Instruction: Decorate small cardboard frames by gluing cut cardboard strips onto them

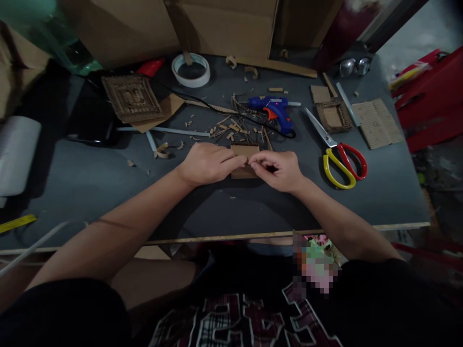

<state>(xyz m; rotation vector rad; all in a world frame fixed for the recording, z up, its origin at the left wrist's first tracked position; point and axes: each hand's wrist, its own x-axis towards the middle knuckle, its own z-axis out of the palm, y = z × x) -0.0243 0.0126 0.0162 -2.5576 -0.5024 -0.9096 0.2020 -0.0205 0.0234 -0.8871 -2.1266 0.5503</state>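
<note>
A small cardboard square (245,150) lies on the dark grey table, with a corrugated strip along its far edge. Over it, the fingertips of both hands meet. My left hand (210,165) comes from the left, its thumb and forefinger pinched. Facing it, my right hand (278,169) pinches too. Between the fingertips is a small piece of cardboard (247,163), mostly hidden by the fingers. Just beyond the square lie cardboard scraps (231,130) and a blue glue gun (272,107) with a glue stick in its back end.
Scissors (334,147) with red and yellow handles lie to the right, near a small corrugated frame (333,117) and a corrugated sheet (378,123). A tape roll (204,79), a larger corrugated square (132,98) and glue sticks (183,131) lie farther back. The table's front edge (224,237) is close.
</note>
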